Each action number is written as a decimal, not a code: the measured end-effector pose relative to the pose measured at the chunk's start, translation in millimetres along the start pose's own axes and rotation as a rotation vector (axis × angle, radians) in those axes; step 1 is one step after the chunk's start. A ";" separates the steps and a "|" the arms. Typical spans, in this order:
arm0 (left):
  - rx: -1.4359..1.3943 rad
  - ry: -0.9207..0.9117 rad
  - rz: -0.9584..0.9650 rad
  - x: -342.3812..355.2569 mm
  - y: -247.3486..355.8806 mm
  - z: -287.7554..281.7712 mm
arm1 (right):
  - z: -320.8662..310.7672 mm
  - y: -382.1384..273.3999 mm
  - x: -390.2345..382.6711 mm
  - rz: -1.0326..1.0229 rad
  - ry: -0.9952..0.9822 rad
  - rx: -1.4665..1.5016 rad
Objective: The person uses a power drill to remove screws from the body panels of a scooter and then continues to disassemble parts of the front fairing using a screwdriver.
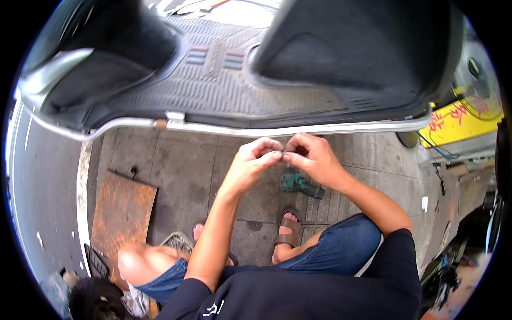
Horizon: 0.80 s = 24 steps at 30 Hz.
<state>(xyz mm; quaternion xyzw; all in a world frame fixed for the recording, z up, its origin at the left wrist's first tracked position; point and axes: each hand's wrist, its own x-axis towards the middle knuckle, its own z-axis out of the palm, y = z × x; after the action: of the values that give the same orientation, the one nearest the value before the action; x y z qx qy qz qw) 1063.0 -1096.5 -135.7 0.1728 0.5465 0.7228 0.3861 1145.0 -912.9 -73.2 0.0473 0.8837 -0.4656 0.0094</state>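
Both hands, left [255, 156] and right [312, 156], pinch some tiny part [283, 153] together between fingertips, green drill [300, 184] on the pavement [186, 165] below.

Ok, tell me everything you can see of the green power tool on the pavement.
The green power tool lies on its side on the grey paving slabs, just beyond the sandalled foot and below the two hands. Its body looks like dark green plastic with a black end pointing right; the upper part is hidden behind the right hand. Nothing touches it but the ground.
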 end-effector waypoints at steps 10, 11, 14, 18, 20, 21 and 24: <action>0.019 -0.252 0.287 48.7 67.8 47.6 | -57.2 -58.0 -37.0 -0.203 0.297 -0.215; -0.031 -0.289 0.274 50.7 63.1 47.4 | -57.3 -59.0 -41.1 -0.180 0.270 -0.220; -0.189 -0.352 0.265 58.2 40.3 40.9 | -51.3 -52.7 -44.9 -0.128 0.271 -0.183; -0.195 -0.273 0.260 69.9 27.2 43.9 | -63.6 -41.8 -44.1 -0.169 0.362 -0.366; -0.002 -0.149 0.300 82.2 33.6 41.3 | -70.5 -42.2 -36.5 -0.203 0.546 -0.569; 0.110 -0.107 0.345 92.7 37.2 40.4 | -76.1 -41.3 -30.2 -0.245 0.628 -0.674; 0.269 -0.117 0.484 121.7 46.5 47.1 | -83.6 -37.5 -17.4 -0.256 0.682 -0.888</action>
<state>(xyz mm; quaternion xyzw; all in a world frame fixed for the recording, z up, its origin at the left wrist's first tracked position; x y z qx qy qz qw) 999.3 -979.5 -97.5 0.3895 0.5569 0.7038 0.2068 1161.1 -866.4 6.1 0.0789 0.9462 -0.0057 -0.3139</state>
